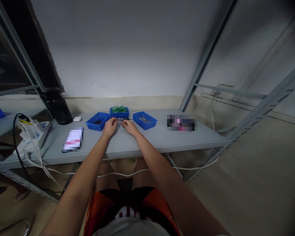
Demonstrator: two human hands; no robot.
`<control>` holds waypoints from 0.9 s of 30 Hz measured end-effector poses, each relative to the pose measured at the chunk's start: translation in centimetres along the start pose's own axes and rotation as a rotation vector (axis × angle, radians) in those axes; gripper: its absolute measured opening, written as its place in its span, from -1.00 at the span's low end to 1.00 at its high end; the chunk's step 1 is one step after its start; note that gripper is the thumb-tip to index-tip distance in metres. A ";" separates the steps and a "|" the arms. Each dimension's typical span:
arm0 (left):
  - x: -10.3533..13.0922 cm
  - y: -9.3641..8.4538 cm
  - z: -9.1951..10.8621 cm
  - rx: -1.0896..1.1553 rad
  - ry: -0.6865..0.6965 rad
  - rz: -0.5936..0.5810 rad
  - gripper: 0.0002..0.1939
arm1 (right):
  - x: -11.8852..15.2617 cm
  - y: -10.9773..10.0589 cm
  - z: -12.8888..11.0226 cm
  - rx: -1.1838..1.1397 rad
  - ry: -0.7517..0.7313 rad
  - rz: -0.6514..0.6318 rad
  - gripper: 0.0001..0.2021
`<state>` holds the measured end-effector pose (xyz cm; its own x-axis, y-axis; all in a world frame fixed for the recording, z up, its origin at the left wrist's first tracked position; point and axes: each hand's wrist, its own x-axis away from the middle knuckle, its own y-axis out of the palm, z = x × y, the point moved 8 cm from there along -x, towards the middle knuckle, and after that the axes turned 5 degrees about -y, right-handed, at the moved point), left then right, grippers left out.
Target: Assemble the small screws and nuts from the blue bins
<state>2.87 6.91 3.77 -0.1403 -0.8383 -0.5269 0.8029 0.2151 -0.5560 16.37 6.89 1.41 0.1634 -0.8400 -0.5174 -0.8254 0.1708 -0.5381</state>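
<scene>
My left hand [110,127] and my right hand [129,127] are close together over the middle of the shelf table, fingers bent in a pinch. Between and just beyond the fingertips are small shiny and dark parts [124,119], too small to name. Just left of my left hand is a blue bin [90,126] with small dark pieces inside. A second blue bin [150,124], to the right of my right hand, holds small silvery metal pieces [144,120]. Behind the hands, a third blue bin [119,115] contains green pieces [119,109].
A phone [73,139] lies at the left, near a white earbud case [77,119] and a black bottle [59,108]. Power strips [36,137] with cables stand at the far left. A blurred-out object [181,123] is on the right. Metal posts [206,55] frame the grey tabletop [172,141].
</scene>
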 end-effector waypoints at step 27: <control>0.1 1.1 0.0 -0.019 0.019 -0.106 -0.82 | -0.3 -2.1 -1.2 -0.141 -0.063 0.235 -0.80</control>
<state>3.70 7.05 3.08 -0.2344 -0.8474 -0.4764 0.7722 0.1354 -0.6208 17.44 6.19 3.47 -0.0118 -0.7516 -0.6595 -0.9110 0.2800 -0.3028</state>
